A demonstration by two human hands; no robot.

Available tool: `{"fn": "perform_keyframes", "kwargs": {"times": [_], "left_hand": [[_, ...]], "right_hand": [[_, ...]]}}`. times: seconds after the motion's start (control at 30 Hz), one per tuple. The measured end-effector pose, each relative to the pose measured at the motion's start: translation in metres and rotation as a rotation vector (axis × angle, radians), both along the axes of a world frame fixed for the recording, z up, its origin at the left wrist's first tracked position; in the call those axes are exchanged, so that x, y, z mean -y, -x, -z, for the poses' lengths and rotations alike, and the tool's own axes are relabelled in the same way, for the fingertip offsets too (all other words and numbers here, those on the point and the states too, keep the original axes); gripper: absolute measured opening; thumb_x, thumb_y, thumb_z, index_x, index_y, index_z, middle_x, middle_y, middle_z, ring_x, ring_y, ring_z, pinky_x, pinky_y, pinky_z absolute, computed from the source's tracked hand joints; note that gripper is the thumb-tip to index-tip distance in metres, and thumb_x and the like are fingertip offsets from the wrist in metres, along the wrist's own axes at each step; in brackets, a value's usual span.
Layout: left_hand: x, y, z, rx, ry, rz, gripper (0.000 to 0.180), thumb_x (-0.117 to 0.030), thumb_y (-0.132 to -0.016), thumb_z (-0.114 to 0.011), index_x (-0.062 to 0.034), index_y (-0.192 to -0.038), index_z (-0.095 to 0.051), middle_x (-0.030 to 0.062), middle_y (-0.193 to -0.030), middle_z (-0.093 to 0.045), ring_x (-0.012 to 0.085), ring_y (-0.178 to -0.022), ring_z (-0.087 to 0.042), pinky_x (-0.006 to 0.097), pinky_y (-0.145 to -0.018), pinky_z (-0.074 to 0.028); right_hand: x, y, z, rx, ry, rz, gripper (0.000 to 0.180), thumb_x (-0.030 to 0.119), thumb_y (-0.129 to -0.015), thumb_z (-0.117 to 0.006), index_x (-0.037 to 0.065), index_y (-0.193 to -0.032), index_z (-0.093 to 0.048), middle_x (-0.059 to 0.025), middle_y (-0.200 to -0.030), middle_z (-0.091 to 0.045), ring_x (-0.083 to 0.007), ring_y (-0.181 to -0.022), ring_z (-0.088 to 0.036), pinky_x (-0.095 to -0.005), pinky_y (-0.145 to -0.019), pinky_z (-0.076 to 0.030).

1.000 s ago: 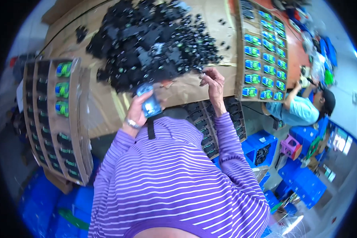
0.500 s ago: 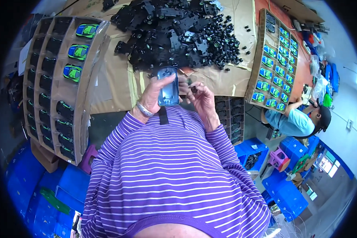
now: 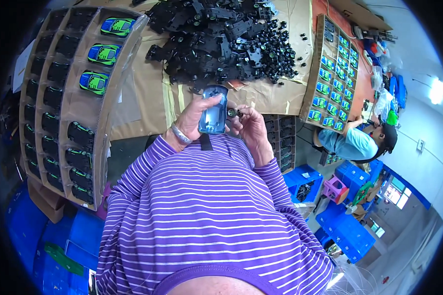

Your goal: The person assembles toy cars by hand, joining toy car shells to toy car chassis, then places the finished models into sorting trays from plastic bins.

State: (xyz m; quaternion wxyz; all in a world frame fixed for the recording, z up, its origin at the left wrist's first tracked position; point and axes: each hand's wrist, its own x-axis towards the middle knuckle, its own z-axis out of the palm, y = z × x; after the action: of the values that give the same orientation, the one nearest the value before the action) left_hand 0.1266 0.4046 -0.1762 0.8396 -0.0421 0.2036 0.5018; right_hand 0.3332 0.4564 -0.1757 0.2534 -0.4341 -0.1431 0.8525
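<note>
My left hand (image 3: 194, 118) grips a blue toy car body shell (image 3: 213, 110), held upside down close to my chest. My right hand (image 3: 251, 130) sits just right of it and pinches a small black wheel-and-axle piece (image 3: 233, 113) against the shell's edge. A big heap of black toy car chassis parts (image 3: 221, 39) lies on the brown paper-covered table (image 3: 147, 93) right above both hands. I wear a purple striped shirt and a silver bracelet on the left wrist.
A cardboard tray (image 3: 66, 103) on the left holds green-and-blue toy cars and black chassis in slots. Another tray (image 3: 330, 78) of finished cars lies at right, beside a seated person (image 3: 359, 140) in a light blue shirt. Blue crates (image 3: 349, 226) stand on the floor.
My right hand came back from the black parts heap with a small wheel piece. Both hands drew in toward my chest, and the blue shell turned upright in my left hand.
</note>
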Motion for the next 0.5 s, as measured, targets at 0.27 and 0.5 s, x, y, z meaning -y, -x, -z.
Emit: {"fn": "perform_keyframes", "kwargs": {"times": [0.27, 0.5], "left_hand": [[0.006, 0.02, -0.007, -0.034, -0.029, 0.023, 0.043, -0.03, -0.103, -0.048, 0.0072, -0.12, -0.058, 0.0197, -0.109, -0.067, 0.0286, -0.095, -0.069, 0.039, -0.074, -0.061], [0.01, 0.028, -0.009, -0.191, 0.047, -0.076, 0.028, -0.018, -0.096, -0.062, -0.0005, -0.118, -0.06, 0.0151, -0.104, -0.069, 0.0269, -0.085, -0.071, 0.042, -0.063, -0.063]], "right_hand": [[0.011, 0.015, 0.014, -0.186, 0.154, 0.099, 0.025, 0.013, -0.088, -0.061, -0.006, -0.104, -0.065, -0.0111, -0.085, -0.067, -0.0173, -0.063, -0.057, -0.031, -0.058, -0.051], [0.008, 0.036, -0.023, 0.217, -0.183, 0.059, 0.025, 0.003, -0.09, -0.061, -0.008, -0.113, -0.061, -0.0123, -0.092, -0.067, -0.0177, -0.076, -0.066, -0.0282, -0.073, -0.057]]}}
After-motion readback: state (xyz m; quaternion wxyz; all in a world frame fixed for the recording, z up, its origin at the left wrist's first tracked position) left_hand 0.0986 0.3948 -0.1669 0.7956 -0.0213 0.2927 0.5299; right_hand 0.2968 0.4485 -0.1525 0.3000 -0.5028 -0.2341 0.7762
